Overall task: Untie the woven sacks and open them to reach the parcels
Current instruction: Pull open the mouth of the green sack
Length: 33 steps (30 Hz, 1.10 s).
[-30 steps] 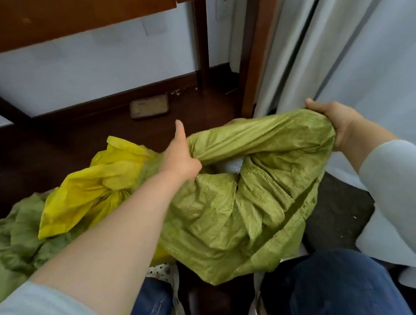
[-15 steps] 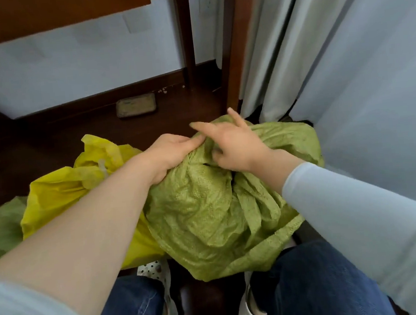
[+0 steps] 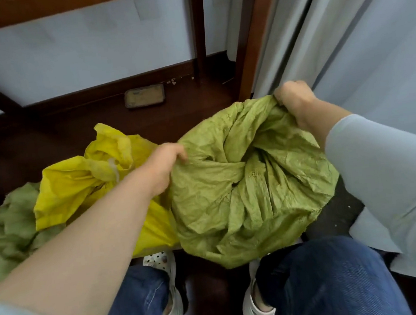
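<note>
Hemmed between a yellow sack (image 3: 82, 179) and a curtain (image 3: 358, 41), the green sack (image 3: 243, 192) sits before your knees, your left hand (image 3: 163, 168) and right hand (image 3: 294, 98) each clenching its rim, arms outstretched.

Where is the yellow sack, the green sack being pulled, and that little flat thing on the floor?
yellow sack (image 3: 77, 180), head view, on its crumpled side
green sack (image 3: 232, 205), head view, on its wrinkled front
flat thing (image 3: 144, 96), head view, on its top face
</note>
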Tool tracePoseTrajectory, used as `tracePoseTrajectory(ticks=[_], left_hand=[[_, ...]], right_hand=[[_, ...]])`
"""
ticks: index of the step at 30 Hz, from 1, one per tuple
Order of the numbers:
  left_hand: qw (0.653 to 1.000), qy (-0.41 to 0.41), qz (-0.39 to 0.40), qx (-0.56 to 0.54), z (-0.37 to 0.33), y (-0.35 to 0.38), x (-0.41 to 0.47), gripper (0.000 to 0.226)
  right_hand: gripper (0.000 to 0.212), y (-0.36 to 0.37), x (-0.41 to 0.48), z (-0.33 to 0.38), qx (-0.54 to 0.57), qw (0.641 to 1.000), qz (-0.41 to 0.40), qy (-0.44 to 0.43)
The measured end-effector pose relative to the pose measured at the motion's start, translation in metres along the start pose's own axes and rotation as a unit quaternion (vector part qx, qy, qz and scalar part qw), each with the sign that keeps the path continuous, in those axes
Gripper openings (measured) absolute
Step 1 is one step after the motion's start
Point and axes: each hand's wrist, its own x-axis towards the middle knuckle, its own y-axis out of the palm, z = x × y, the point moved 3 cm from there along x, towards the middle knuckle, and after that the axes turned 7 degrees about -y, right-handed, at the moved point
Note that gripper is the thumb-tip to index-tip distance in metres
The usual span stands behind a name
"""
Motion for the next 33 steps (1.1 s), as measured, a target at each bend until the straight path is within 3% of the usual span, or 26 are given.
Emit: tracePoseTrajectory(ticks=[1, 2, 4, 6, 8, 9, 10, 12, 13, 15, 17, 18, 23, 26, 29, 33], left_hand=[[0.999, -0.014, 0.035, -0.009, -0.001, 0.009, -0.002, 0.045], [0.998, 0.002, 0.022, 0.066, -0.002, 0.015, -0.003, 0.078], [0.945, 0.087, -0.127, 0.288, -0.011, 0.021, -0.005, 0.124], [0.861, 0.222, -0.267, 0.373, -0.028, 0.029, -0.015, 0.132], [0.8, 0.302, -0.296, 0.426, -0.043, 0.039, -0.017, 0.13], [0.799, 0.303, -0.274, 0.441, -0.046, 0.042, -0.013, 0.122], [0.823, 0.287, -0.228, 0.433, -0.046, 0.042, -0.009, 0.108], [0.908, 0.222, -0.099, 0.342, -0.039, 0.037, 0.0, 0.059], [0.944, 0.183, -0.053, 0.27, -0.032, 0.031, 0.002, 0.038], [0.988, 0.09, -0.016, 0.125, -0.018, 0.019, -0.001, 0.029], [0.997, 0.024, -0.054, 0.044, -0.008, 0.009, 0.0, 0.044], [0.997, -0.005, -0.077, 0.01, -0.004, 0.006, 0.0, 0.05], [0.976, -0.119, -0.06, -0.17, 0.01, 0.0, 0.009, 0.054], [0.964, -0.147, -0.046, -0.217, 0.018, 0.0, 0.01, 0.046], [0.956, -0.151, -0.035, -0.25, 0.023, 0.004, 0.005, 0.039], [0.946, -0.177, -0.077, -0.261, 0.037, -0.009, 0.005, 0.034]], right_hand=[[0.02, 0.003, -0.001, 0.004, 0.005, 1.0, 0.011, 0.002], [0.025, 0.009, 0.003, 0.004, -0.014, 1.0, 0.027, -0.003], [0.03, 0.019, 0.0, 0.014, -0.02, 0.998, 0.049, -0.026], [0.03, 0.029, -0.002, 0.024, -0.019, 0.996, 0.073, -0.053], [0.03, 0.038, -0.001, 0.033, -0.022, 0.991, 0.112, -0.076], [0.029, 0.039, -0.003, 0.037, -0.017, 0.99, 0.111, -0.09], [0.027, 0.038, -0.005, 0.038, -0.004, 0.99, 0.095, -0.103], [0.018, 0.028, -0.008, 0.038, 0.009, 0.99, 0.05, -0.133], [0.02, 0.022, -0.008, 0.034, -0.024, 0.988, 0.03, -0.15], [0.028, 0.014, -0.01, 0.022, -0.207, 0.96, 0.002, -0.187], [0.035, 0.014, -0.018, 0.011, -0.338, 0.913, -0.052, -0.222], [0.043, 0.016, -0.026, 0.007, -0.339, 0.912, -0.079, -0.215], [0.123, 0.038, -0.069, -0.045, -0.23, 0.968, -0.084, -0.048], [0.14, 0.043, -0.075, -0.077, -0.126, 0.983, -0.074, 0.109], [0.133, 0.053, -0.074, -0.096, 0.01, 0.97, -0.091, 0.226], [0.053, 0.045, -0.05, -0.085, 0.162, 0.961, -0.192, 0.115]])
